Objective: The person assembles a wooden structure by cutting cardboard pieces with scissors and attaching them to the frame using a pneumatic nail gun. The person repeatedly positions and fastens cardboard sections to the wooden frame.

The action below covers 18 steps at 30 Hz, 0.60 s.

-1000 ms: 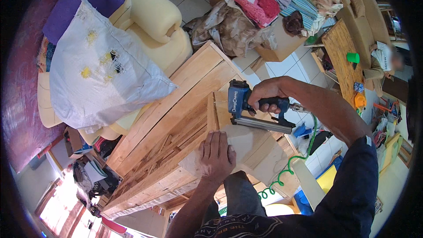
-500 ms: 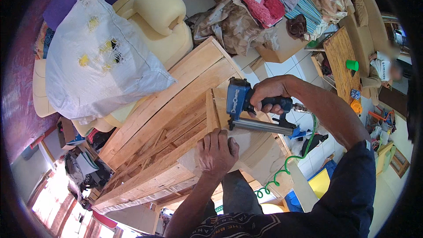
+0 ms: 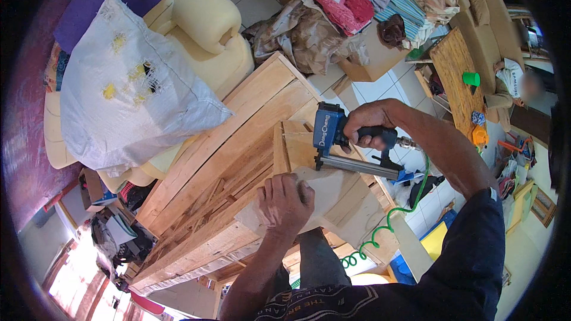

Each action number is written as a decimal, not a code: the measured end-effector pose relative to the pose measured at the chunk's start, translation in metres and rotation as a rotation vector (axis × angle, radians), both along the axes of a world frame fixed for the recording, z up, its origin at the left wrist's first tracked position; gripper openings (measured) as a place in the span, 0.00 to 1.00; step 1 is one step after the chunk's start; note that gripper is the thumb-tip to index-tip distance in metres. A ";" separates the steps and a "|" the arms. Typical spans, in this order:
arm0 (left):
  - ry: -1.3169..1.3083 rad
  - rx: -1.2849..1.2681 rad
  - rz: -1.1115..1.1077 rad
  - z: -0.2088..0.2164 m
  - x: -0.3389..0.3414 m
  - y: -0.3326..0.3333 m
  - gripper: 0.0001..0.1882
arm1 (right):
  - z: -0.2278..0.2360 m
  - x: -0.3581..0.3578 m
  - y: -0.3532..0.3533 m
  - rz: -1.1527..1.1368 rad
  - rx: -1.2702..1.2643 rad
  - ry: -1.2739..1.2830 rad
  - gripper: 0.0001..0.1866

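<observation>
Two grips of mine were at the wooden frame (image 3: pixel 250 110), by its near corner on the right. In the right grip (image 3: pixel 372 126) I held the nailer (image 3: pixel 331 128), fingers closed round its handle, its long metal rail slanting just over the pale sheet (image 3: pixel 327 187). Its nose stood by the sheet's far edge, and I could not tell whether it touched. My left grip (image 3: pixel 284 202) lay palm down on the sheet, fingers bent and close together; whether they pinched its edge or only pressed was hidden. The green hose (image 3: pixel 424 179) ran from the handle and down in coils beside the frame.

As far as I could judge, the frame itself was well along: planks made up a long body, with a short board (image 3: pixel 281 148) standing just beyond my left fingers. The sheet lay over that one corner, while most of the frame showed bare wood, with gaps between its slats. No fastener could be made out in the sheet, so I could not say how much of it was fixed. Beyond the frame, the white sack (image 3: pixel 137 95) lay over the foam seat (image 3: pixel 208 18)
</observation>
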<state>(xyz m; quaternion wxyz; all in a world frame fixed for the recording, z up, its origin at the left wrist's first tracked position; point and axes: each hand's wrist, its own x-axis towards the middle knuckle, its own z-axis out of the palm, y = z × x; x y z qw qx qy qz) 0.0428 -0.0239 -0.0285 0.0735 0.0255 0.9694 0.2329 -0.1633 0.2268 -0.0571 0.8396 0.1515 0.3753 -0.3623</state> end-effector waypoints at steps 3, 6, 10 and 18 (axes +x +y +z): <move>0.035 0.005 0.002 0.001 -0.002 0.001 0.12 | 0.000 0.002 0.015 0.084 0.121 0.079 0.13; 0.039 -0.018 0.002 0.001 -0.004 0.002 0.12 | 0.001 0.007 0.027 -0.004 0.044 0.018 0.13; 0.071 -0.050 -0.001 -0.001 -0.003 0.003 0.12 | 0.000 0.009 0.037 -0.017 0.003 0.054 0.13; 0.111 -0.060 -0.069 0.004 -0.007 0.006 0.11 | 0.018 0.055 0.070 -0.270 0.069 0.285 0.12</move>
